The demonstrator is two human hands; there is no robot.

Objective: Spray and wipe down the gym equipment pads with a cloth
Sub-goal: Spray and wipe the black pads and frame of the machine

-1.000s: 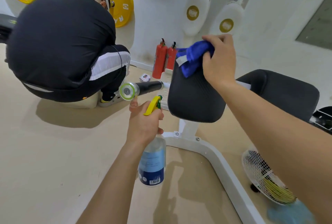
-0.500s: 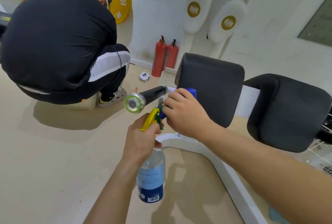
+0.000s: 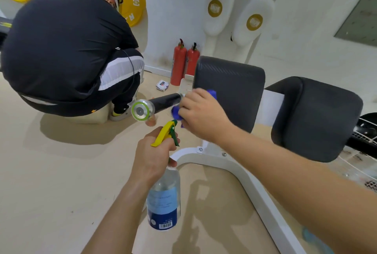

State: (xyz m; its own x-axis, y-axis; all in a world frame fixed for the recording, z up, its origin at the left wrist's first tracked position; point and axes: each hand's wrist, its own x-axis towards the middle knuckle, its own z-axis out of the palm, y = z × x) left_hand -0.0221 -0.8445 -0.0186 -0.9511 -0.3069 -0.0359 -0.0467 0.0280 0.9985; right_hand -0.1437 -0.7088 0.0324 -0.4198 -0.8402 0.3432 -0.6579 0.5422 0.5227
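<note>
Against the pad, the right hand clutched the cloth to wipe; the left hand gripped the spray bottle low, ready.

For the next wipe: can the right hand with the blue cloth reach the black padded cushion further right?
Probably yes: the right hand holds the blue cloth, and nothing blocks that black padded cushion.

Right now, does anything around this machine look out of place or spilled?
A small white packet lies loose on the floor beside the two red fire extinguishers; it looks like litter. No spill shows under the spray bottle.
</note>
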